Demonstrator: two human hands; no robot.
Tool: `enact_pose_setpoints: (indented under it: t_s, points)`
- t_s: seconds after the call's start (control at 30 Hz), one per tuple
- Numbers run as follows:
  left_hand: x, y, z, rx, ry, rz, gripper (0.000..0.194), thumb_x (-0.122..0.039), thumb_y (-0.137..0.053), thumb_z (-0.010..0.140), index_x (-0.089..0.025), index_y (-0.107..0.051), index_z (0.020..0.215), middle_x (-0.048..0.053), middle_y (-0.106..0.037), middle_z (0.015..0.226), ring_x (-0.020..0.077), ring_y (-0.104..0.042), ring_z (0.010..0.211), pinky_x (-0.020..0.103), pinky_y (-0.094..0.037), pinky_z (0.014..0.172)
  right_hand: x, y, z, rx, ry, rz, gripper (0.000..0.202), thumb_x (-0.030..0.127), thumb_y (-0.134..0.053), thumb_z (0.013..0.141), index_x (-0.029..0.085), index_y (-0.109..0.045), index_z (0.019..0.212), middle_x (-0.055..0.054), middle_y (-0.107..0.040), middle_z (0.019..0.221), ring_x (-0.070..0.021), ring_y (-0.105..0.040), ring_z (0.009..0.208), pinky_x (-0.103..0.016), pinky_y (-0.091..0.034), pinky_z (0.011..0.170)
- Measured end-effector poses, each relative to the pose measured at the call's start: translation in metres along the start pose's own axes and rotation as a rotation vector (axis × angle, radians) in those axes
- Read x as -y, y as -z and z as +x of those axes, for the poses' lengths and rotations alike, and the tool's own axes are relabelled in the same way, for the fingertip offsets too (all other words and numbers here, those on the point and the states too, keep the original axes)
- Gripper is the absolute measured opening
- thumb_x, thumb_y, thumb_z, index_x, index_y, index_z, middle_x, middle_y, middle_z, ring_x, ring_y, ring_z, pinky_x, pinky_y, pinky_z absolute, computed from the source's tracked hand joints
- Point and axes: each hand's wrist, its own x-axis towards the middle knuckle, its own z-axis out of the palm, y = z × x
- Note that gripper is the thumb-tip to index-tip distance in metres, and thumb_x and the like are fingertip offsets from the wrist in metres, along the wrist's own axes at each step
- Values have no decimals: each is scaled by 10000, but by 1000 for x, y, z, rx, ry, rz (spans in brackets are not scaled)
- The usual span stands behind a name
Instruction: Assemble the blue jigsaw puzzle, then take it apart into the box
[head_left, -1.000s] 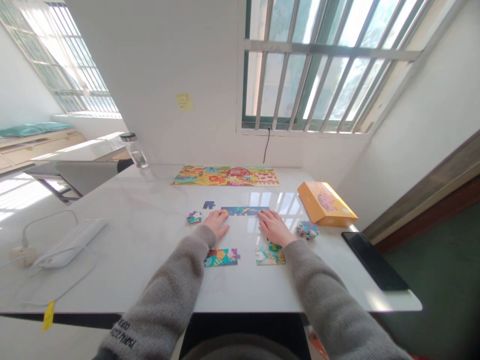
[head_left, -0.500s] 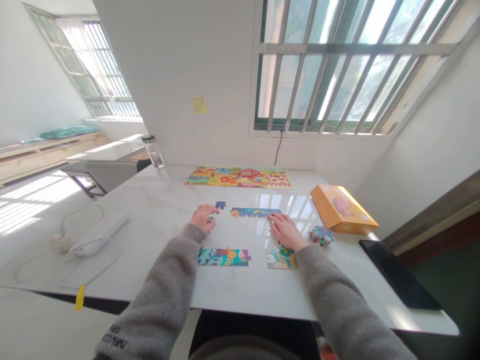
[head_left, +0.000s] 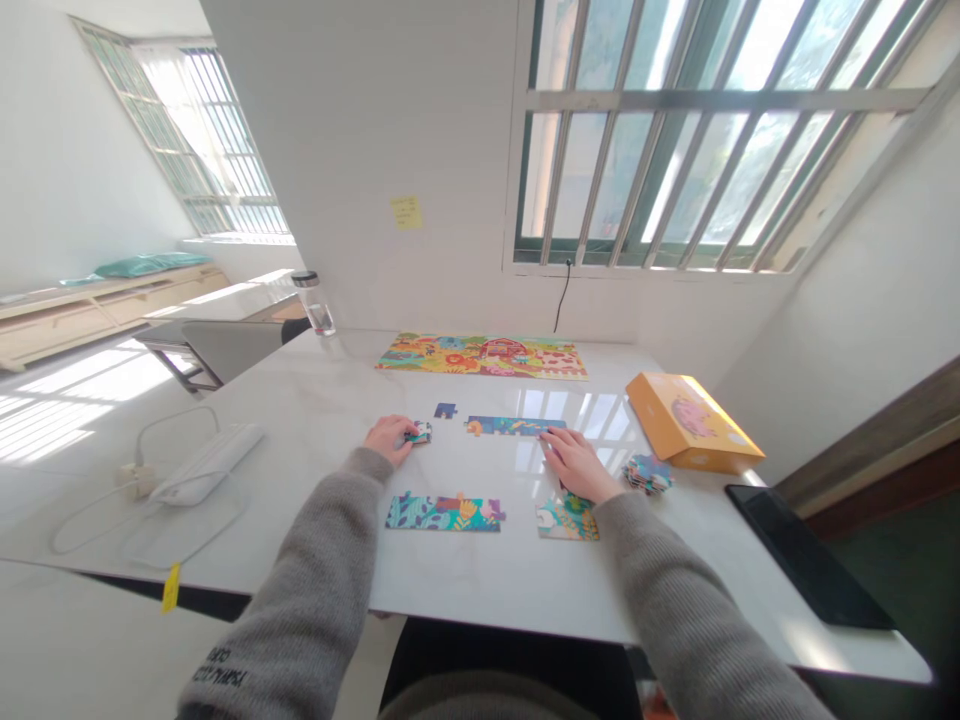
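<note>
My left hand [head_left: 388, 441] is closed at the edge of a small stack of puzzle pieces [head_left: 421, 432], thumb and fingers against it. My right hand [head_left: 577, 464] lies with its fingers stretched out, the tips touching the right end of a joined blue puzzle strip [head_left: 510, 426]. A single dark blue puzzle piece [head_left: 445, 410] lies between the stack and the strip. Nearer to me is a joined teal puzzle section [head_left: 444, 513] on the left. A shorter joined section [head_left: 566, 520] sits below my right wrist, partly covered by it.
A long farm picture [head_left: 484, 357] lies at the back near the wall. On the right are a pile of puzzle pieces [head_left: 647, 473], an orange box [head_left: 694, 420] and a black tablet [head_left: 806, 555]. A bottle [head_left: 315, 305] and a white power strip [head_left: 208, 467] stand left.
My left hand has moved left from beside the dark blue piece to the small stack, which now shows more. My right hand stays at the strip's right end. The view has shifted slightly.
</note>
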Motion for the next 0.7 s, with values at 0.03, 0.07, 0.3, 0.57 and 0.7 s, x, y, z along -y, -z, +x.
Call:
enact_pose_setpoints:
  t_s: [0.03, 0.07, 0.3, 0.57, 0.7]
  points:
    - [-2, 1, -1, -26, 7, -3, 233, -221, -586, 760, -216, -664, 979, 69, -646, 1131, 259, -549, 1105, 438, -440, 1032, 0, 0, 0, -4, 3, 0, 462, 307, -368, 992, 178, -549, 1397, -104, -520, 1457, -257, -418, 1332, -438, -338, 1130]
    - [-5, 2, -1, -55, 16, -7, 219, -229, -597, 757, -210, -656, 966, 72, -638, 1105, 259, -550, 1088, 437, -443, 1026, 0, 0, 0, -8, 7, 1, 460, 306, -369, 990, 184, -551, 1395, -106, -521, 1455, -258, -423, 1329, -443, -343, 1125]
    - [-65, -4, -4, -88, -76, -100, 204, -183, -623, 701, -211, -644, 902, 50, -601, 1003, 242, -553, 1017, 407, -435, 995, -1, 0, -1, -5, 11, 4, 462, 304, -373, 985, 191, -541, 1401, -107, -510, 1459, -252, -402, 1352, -441, -331, 1136]
    - [-164, -33, -45, 158, -285, -105, 197, -247, -671, 721, -249, -672, 918, 54, -594, 1055, 257, -521, 1038, 404, -397, 911, 6, 3, -11, -93, -2, 46, 446, 293, -406, 967, 189, -547, 1377, -139, -491, 1446, -283, -349, 1377, -491, -322, 1138]
    - [-185, -44, -59, 171, -317, -139, 176, -235, -674, 740, -247, -661, 915, 62, -593, 1058, 257, -520, 1036, 413, -389, 896, 19, 10, -27, -112, 43, 89, 454, 239, -428, 948, 189, -532, 1387, -127, -503, 1429, -271, -365, 1358, -471, -325, 1139]
